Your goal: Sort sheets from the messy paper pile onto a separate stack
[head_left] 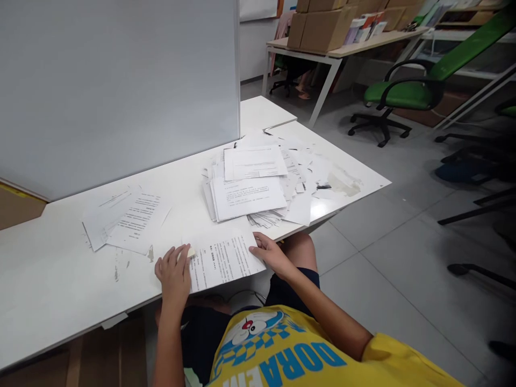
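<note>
In the head view, a printed sheet (226, 262) lay flat at the near edge of the white counter (48, 279), its near corner jutting slightly over the edge. The left hand (174, 273) rested palm down on the sheet's left end, fingers spread and pressed flat, gripping nothing; a small pale object (191, 252) showed just by its fingertips, too small to identify. The right hand (269, 251) touched the sheet's right edge with its fingers loosely curled, thumb side up; whether it pinched the paper or only steadied it could not be told.

Behind the sheet, toward the right, sat a big untidy pile (262, 183) of printed papers, with two sheets lying uppermost and loose slips fanned out around it. To the left, well apart from that pile, lay a small stack (129, 217) of a few sheets, slightly skewed. A grey partition (116, 86) stood upright along the far side of the counter.

Beyond the counter, a green chair (407, 91) stood on the tiled floor, and cardboard boxes (322, 27) sat on a far table (346, 51). The person wore a yellow shirt (306, 360).
</note>
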Demonstrator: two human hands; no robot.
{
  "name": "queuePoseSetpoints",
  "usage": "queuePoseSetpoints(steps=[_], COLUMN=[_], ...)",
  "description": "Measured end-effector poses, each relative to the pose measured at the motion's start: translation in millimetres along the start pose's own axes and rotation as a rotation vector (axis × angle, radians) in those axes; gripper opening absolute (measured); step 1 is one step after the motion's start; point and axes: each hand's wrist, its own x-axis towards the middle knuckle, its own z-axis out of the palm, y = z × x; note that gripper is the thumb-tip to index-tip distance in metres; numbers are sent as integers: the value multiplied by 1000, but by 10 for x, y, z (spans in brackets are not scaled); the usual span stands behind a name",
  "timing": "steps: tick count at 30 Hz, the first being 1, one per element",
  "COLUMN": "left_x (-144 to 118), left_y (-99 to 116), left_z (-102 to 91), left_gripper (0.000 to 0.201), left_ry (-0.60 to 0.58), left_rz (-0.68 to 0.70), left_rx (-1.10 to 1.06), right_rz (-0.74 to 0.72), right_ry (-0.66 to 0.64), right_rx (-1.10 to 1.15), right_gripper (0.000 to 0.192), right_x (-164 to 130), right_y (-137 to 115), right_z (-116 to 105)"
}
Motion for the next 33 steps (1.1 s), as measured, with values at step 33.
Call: queuePoseSetpoints(steps=[33], left_x=[32], left_y=[64], left_z=[-22], left_gripper=[43], left_ry=[26], left_rz=[-66], left_rx=[-29], right_rz=[-342], right_ry=[669], right_rx=[-890], right_gripper=[71], right_x=[1533], right_y=[-1652], right_z=[-1171])
